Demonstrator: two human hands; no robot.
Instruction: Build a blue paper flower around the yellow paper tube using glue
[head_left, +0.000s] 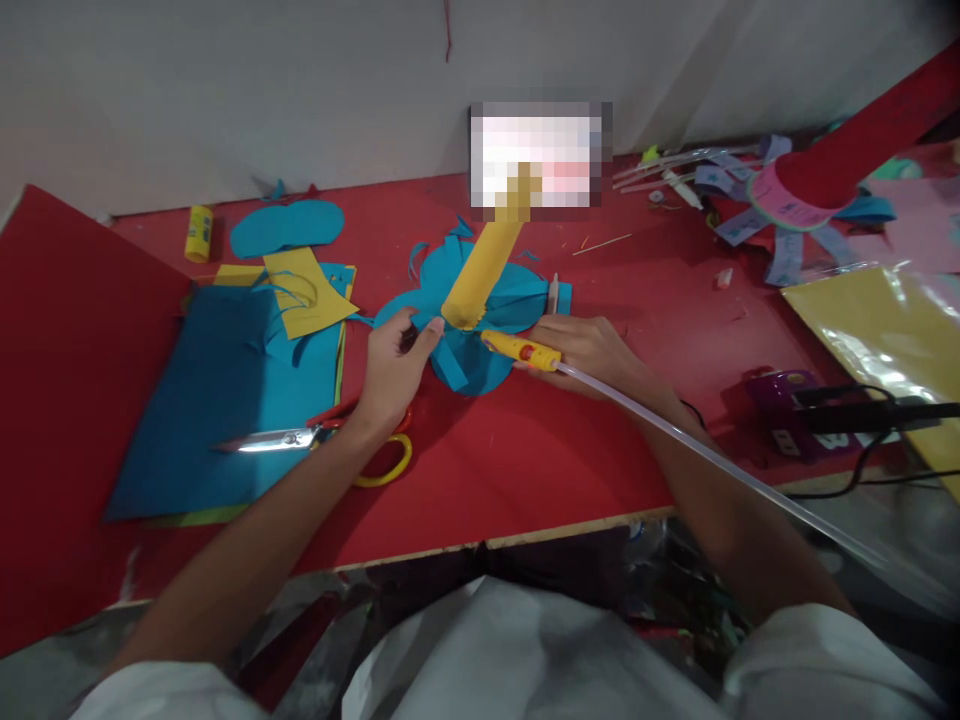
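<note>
In the head view my right hand [585, 350] grips a small yellow hot glue gun [521, 350], and a long clear glue stick [675, 430] trails from its back end. The gun's front end points at the base of a yellow paper tube [484, 265]. That tube leans upright on a blue paper cut-out [480, 365] with rounded lobes. At the cut-out's left edge my left hand [394, 365] is closed, its thumb on the blue paper beside the tube's base. Part of the cut-out is hidden under my fingers.
Scissors [274, 440] lie by my left forearm on blue paper sheets [202, 380]. Yellow scrap [307, 295], a blue oval [289, 225] and a yellow glue bottle [199, 235] are behind. A red panel [82, 420] stands left. Purple box [787, 415], cables and red tube [877, 140] are right.
</note>
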